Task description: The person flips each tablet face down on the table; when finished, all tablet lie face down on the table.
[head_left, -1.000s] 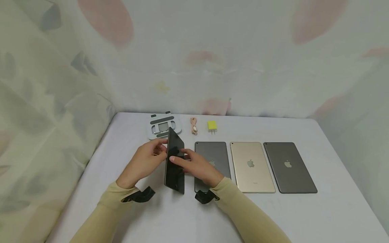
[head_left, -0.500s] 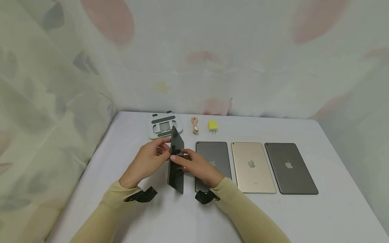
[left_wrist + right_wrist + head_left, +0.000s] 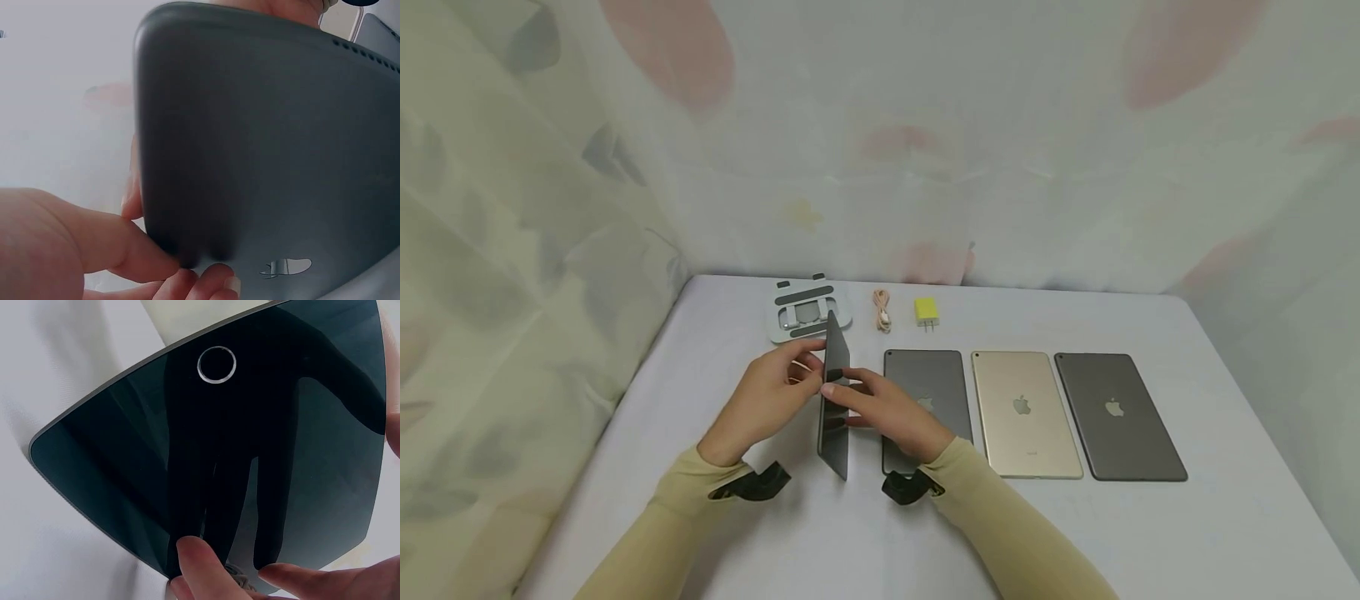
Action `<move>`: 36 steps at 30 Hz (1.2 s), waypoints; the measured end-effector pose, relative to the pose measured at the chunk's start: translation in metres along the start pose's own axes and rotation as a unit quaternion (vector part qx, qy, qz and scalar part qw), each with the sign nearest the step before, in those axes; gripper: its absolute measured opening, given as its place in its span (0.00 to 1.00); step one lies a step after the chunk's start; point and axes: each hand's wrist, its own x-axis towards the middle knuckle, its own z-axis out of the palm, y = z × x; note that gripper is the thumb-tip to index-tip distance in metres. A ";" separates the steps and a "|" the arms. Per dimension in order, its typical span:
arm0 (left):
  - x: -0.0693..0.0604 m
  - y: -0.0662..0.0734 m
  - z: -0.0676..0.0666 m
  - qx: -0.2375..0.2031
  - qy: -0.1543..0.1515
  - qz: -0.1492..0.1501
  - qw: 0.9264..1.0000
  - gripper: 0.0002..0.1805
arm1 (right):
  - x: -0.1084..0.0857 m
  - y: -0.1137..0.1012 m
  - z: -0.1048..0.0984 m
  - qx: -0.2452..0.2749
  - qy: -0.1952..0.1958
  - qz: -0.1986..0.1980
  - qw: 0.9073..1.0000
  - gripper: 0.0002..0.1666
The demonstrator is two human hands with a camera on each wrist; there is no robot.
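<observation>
A dark grey tablet point(image 3: 833, 442) stands nearly edge-on between both hands, above the white table. Its plain back point(image 3: 262, 137) shows in the left wrist view, and its glossy screen point(image 3: 106, 450) with a round home button point(image 3: 217, 364) fills the right wrist view. The left hand point(image 3: 760, 402) holds the tablet from the back side; its thumb and bent fingers touch near the edge. On the screen side, the right hand point(image 3: 891, 417) pinches an edge, the thumb lying over the glass. Some fingertips are hidden behind the tablet.
To the right lie a grey tablet point(image 3: 934, 379), a gold tablet point(image 3: 1011, 375) and a dark tablet point(image 3: 1112, 450), backs up. Behind stand a white folding stand point(image 3: 805, 293), a coiled pink cable point(image 3: 882, 312) and a yellow plug charger point(image 3: 927, 311). Printed cloth hangs behind the table point(image 3: 1075, 550).
The held tablet has turned to a thinner, more edge-on angle, and its top has shifted slightly right. The left hand has moved a little right with it; the right hand has barely moved.
</observation>
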 end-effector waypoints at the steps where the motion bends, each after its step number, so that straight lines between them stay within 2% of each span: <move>1: 0.000 0.000 0.000 -0.001 0.000 0.000 1.000 0.28 | 0.000 0.000 0.000 0.001 -0.001 0.000 1.000 0.52; 25: -0.002 0.004 -0.001 0.000 0.009 0.002 1.000 0.25 | 0.002 0.002 0.003 0.054 -0.004 -0.018 0.998 0.47; 36: -0.001 0.000 0.007 -0.012 -0.001 0.003 1.000 0.25 | -0.004 -0.004 -0.002 0.030 -0.005 -0.039 0.999 0.41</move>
